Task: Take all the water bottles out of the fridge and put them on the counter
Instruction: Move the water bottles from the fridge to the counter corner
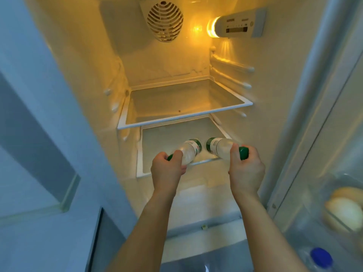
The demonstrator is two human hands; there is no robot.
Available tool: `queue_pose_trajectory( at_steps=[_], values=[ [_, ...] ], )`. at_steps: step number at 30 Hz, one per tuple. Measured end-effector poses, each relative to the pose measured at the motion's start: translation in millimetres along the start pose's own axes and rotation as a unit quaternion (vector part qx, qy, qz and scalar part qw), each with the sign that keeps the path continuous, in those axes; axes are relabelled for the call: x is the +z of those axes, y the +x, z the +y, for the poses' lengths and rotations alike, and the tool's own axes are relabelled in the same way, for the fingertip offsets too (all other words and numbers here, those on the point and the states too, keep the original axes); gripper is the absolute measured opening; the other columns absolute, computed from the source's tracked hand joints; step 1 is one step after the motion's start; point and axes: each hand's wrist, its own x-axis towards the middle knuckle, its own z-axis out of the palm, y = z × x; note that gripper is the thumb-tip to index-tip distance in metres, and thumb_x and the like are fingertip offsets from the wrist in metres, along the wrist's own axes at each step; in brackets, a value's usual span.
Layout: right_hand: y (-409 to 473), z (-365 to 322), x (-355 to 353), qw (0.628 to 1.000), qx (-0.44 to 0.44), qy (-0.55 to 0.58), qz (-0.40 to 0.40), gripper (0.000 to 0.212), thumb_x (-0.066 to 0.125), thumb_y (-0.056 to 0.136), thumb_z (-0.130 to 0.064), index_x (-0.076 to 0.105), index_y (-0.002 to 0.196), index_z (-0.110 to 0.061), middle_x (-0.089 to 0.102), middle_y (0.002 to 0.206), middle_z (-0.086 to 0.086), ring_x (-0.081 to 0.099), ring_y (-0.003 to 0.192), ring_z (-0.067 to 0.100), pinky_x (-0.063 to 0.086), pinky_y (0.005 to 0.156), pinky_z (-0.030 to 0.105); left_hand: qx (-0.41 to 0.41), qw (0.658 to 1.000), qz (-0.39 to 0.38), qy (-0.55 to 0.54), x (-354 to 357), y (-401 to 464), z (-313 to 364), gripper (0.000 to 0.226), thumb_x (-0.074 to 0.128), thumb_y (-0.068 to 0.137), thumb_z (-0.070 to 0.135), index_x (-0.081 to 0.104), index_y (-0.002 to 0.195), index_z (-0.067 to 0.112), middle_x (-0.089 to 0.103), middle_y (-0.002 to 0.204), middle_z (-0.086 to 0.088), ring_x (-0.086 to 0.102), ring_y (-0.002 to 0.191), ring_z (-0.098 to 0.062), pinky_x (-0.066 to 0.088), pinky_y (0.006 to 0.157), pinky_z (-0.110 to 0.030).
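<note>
**Two bottles gripped inside the lit fridge**

Much of each bottle is covered: the left hand [167, 169] wraps the neck of the left bottle [189, 152], so only a sliver of its green cap shows beside the knuckles, and the right hand [245, 169] closes round the neck of the right bottle [220, 147], leaving its green cap poking out between thumb and fingers. The label print is too blurred to read. Both bottles are clear, ribbed plastic with white labels edged in green. They tilt away from the person, bases pointing into the fridge over the lower shelf [169, 134], side by side and just apart; whether the bases touch the shelf cannot be told.

Above them sits the upper shelf [176, 118], a glass pane in a white plastic frame. The inner walls are pale moulded plastic with ridged shelf rails on both sides. A round slatted vent [165, 21] is set in the back wall, and a glowing lamp [213, 27] adjoins a control panel [239, 23] whose markings are illegible.

At the right edge the door's clear bin [334, 218] holds blurred pale rounded items [343, 211], cut off by the frame. Below, a blue-capped bottle [321, 259] shows partly.
</note>
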Motion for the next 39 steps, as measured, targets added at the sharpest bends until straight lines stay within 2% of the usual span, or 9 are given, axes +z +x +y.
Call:
queue_pose_trajectory(
  at_steps=[5, 9, 14, 18, 24, 29, 32, 35, 39],
  values=[
    [-20, -26, -34, 0.998, -0.052, -0.028, -0.036, 0.032, 0.054, 0.094, -0.04, 0.06, 0.09, -0.009, 0.057, 0.068, 0.006, 0.054, 0.064, 0.03, 0.045, 0.058, 0.037, 0.081, 0.985, 0.022, 0.151, -43, -45, 21, 0.028, 0.055, 0.082, 0.04, 0.044, 0.076, 0.015, 0.062, 0.08, -0.012, 0.067, 0.069, -0.027, 0.054, 0.064, -0.046],
    [-35, -57, -50, 0.987, -0.103, -0.092, -0.078, 0.036, 0.053, 0.093, -0.044, 0.054, 0.082, -0.009, 0.056, 0.069, 0.01, 0.05, 0.065, 0.032, 0.036, 0.058, 0.032, 0.125, 0.943, 0.066, 0.302, -83, -70, 35, 0.029, 0.053, 0.089, 0.038, 0.043, 0.082, 0.012, 0.05, 0.074, -0.003, 0.046, 0.061, -0.018, 0.029, 0.048, -0.03],
    [-57, -98, -52, 0.965, -0.153, -0.127, -0.17, 0.034, 0.055, 0.09, -0.04, 0.048, 0.074, -0.012, 0.046, 0.065, 0.004, 0.042, 0.067, 0.031, 0.029, 0.058, 0.031, 0.12, 0.91, 0.065, 0.391, -126, -97, 28, 0.035, 0.051, 0.093, 0.042, 0.045, 0.082, 0.01, 0.053, 0.077, -0.006, 0.051, 0.071, -0.027, 0.033, 0.054, -0.032],
    [-91, -121, -38, 0.932, -0.199, -0.142, -0.269, 0.035, 0.055, 0.085, -0.04, 0.044, 0.064, -0.014, 0.044, 0.059, 0.002, 0.047, 0.063, 0.03, 0.026, 0.051, 0.029, 0.094, 0.905, 0.057, 0.411, -161, -116, 17, 0.031, 0.051, 0.094, 0.041, 0.045, 0.089, 0.011, 0.054, 0.084, -0.007, 0.053, 0.076, -0.027, 0.038, 0.059, -0.033],
    [-161, -158, -14, 0.873, -0.249, -0.17, -0.384, 0.028, 0.057, 0.079, -0.04, 0.053, 0.068, -0.014, 0.053, 0.065, 0.004, 0.052, 0.07, 0.031, 0.035, 0.058, 0.029, 0.048, 0.91, 0.101, 0.398, -239, -135, 2, 0.03, 0.053, 0.092, 0.043, 0.048, 0.096, 0.013, 0.06, 0.093, -0.007, 0.057, 0.084, -0.03, 0.043, 0.065, -0.035],
    [-230, -183, 0, 0.831, -0.274, -0.17, -0.454, 0.025, 0.059, 0.075, -0.037, 0.054, 0.068, -0.013, 0.057, 0.065, 0.004, 0.058, 0.065, 0.03, 0.04, 0.053, 0.027, 0.024, 0.911, 0.133, 0.39, -309, -158, -11, 0.028, 0.054, 0.091, 0.041, 0.05, 0.098, 0.014, 0.06, 0.092, -0.007, 0.058, 0.086, -0.03, 0.049, 0.071, -0.038],
    [-263, -195, 6, 0.811, -0.284, -0.162, -0.485, 0.027, 0.059, 0.074, -0.039, 0.056, 0.072, -0.012, 0.061, 0.066, 0.004, 0.062, 0.062, 0.028, 0.048, 0.058, 0.029, 0.004, 0.906, 0.148, 0.396, -345, -172, -23, 0.029, 0.054, 0.092, 0.042, 0.05, 0.099, 0.014, 0.06, 0.092, -0.006, 0.058, 0.084, -0.029, 0.049, 0.072, -0.039],
    [-303, -209, 11, 0.782, -0.308, -0.165, -0.516, 0.026, 0.061, 0.074, -0.04, 0.055, 0.079, -0.014, 0.062, 0.074, 0.002, 0.061, 0.069, 0.027, 0.045, 0.059, 0.029, -0.013, 0.902, 0.169, 0.398, -384, -195, -40, 0.028, 0.052, 0.093, 0.042, 0.05, 0.102, 0.015, 0.06, 0.092, -0.005, 0.057, 0.084, -0.027, 0.049, 0.071, -0.038],
    [-349, -220, 12, 0.741, -0.322, -0.154, -0.569, 0.024, 0.061, 0.073, -0.04, 0.051, 0.079, -0.019, 0.062, 0.077, 0.0, 0.063, 0.067, 0.025, 0.05, 0.063, 0.029, -0.045, 0.896, 0.186, 0.4, -419, -229, -64, 0.026, 0.052, 0.093, 0.041, 0.048, 0.102, 0.016, 0.059, 0.089, -0.004, 0.057, 0.081, -0.025, 0.048, 0.068, -0.037]
  ],
)
